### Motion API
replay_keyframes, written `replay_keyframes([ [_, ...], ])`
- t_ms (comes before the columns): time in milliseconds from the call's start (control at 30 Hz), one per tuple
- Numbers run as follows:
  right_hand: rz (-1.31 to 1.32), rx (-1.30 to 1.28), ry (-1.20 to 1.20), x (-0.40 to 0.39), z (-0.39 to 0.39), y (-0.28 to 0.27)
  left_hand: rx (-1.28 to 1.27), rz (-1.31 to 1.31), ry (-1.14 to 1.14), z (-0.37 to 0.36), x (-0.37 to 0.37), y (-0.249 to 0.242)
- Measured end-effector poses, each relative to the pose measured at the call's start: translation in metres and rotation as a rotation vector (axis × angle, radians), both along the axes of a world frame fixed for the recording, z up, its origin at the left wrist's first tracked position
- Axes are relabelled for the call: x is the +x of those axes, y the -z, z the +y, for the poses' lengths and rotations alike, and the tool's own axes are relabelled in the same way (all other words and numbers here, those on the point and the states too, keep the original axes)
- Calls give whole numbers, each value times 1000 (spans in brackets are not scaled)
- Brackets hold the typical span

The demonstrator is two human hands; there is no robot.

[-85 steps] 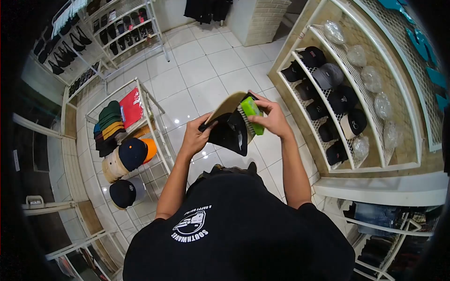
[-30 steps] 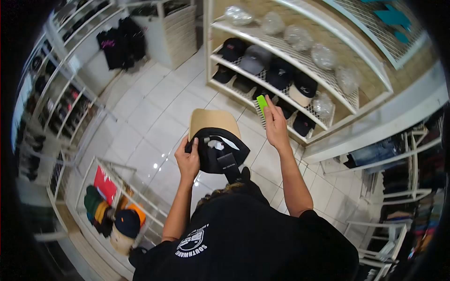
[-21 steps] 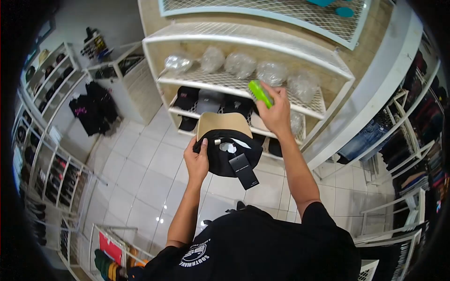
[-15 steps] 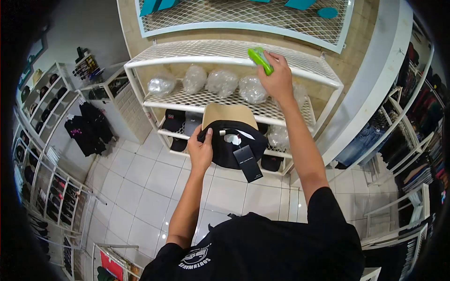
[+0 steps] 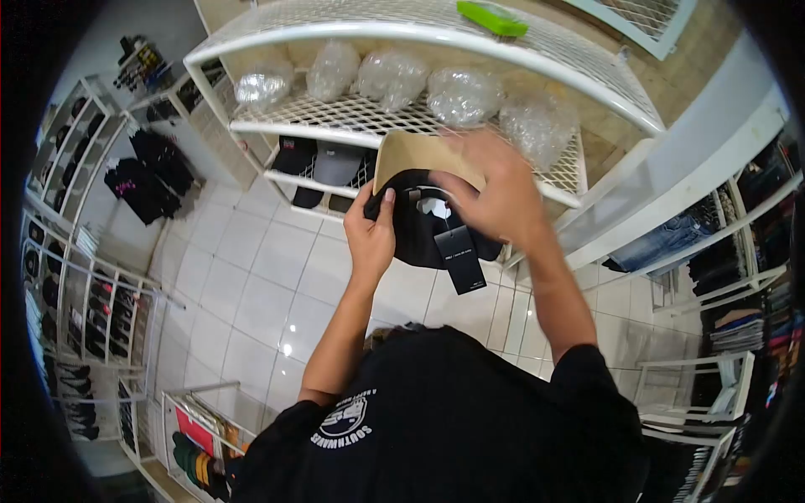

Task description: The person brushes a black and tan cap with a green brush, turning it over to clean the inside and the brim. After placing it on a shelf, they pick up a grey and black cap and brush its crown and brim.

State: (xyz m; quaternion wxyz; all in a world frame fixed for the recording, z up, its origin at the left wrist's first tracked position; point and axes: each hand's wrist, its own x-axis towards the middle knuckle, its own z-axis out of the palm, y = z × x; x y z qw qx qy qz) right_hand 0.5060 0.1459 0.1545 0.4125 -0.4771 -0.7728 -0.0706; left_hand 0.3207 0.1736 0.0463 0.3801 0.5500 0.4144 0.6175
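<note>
A black cap (image 5: 408, 230) with a tan brim (image 5: 419, 155) is held with its inside facing me. My left hand (image 5: 371, 233) is closed on its left edge, thumb over the rim. A black hang tag (image 5: 462, 260) dangles from the cap on a string. Over the cap's right side is my right hand (image 5: 499, 197), blurred by motion, its thumb apart from the fingers and overlapping the cap's opening. On the white mesh top shelf (image 5: 369, 18) lies a small bright green handheld object (image 5: 493, 18).
Plastic-wrapped bundles (image 5: 392, 80) line the shelf below the top one. Under them sit more caps, one of them grey (image 5: 337, 163). Black shirts (image 5: 142, 180) hang at the left, cap racks (image 5: 80, 302) beyond them. Folded jeans (image 5: 662, 230) and clothing racks stand at the right.
My right hand has let go of the green object on the top shelf and come down to the cap. The view has tilted down, and my left hand still holds the cap.
</note>
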Motion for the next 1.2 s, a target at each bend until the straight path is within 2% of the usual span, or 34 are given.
replay_keyframes([
  [33,-59,-175,-24,-6,-13,22,-18,-6,-16,2,-1,8],
  [100,-192,-161,48,-9,-19,69,-54,-92,38,1,-3,22],
  [133,-189,-171,41,-11,-17,83,-37,-14,4,0,-3,25],
  [200,-193,-113,223,-18,-13,106,-47,-18,-39,-6,3,34],
  [233,-186,-122,225,-21,-12,116,-48,-23,-74,-10,4,39],
  [300,-264,-247,311,-23,-8,131,-98,-36,-46,-10,-1,52],
  [367,-207,-206,298,-20,-5,138,-264,-161,93,-11,-8,58],
  [400,-209,-139,219,-16,-3,140,-282,-336,186,-10,-12,60],
  [433,-210,-74,136,-13,-2,142,-476,-517,406,-6,-29,59],
  [500,-181,-76,66,-9,-5,144,-797,-627,565,-1,-44,48],
  [533,-209,-80,-33,-5,-5,144,-803,-639,554,3,-42,53],
  [600,-245,-129,-170,3,-4,148,-972,-351,486,13,-41,70],
  [633,-245,-138,-183,7,-4,150,-979,-359,474,14,-40,79],
  [700,-184,-208,-138,14,-7,153,-793,-373,282,17,-36,99],
  [733,-243,-271,-106,18,-15,144,-757,-291,77,21,-35,108],
  [833,-295,-464,-133,51,-28,161,-634,-369,20,25,-48,105],
  [900,-265,-467,-144,55,-34,171,-627,-357,19,26,-44,104],
  [967,-235,-477,-152,53,-42,175,-526,-208,-25,19,-30,105],
  [1033,-142,-352,-41,32,-44,174,-508,-167,-11,12,-17,105],
  [1067,-147,-353,-66,22,-45,177,-474,-142,-11,8,-11,103],
  [1100,-206,-383,-100,13,-47,177,-439,-116,-9,6,-7,102],
  [1167,-156,-472,-180,2,-55,203,-412,-96,1,9,-3,108],
  [1200,-239,-674,-190,5,-59,206,-434,-116,-41,12,-2,110],
])
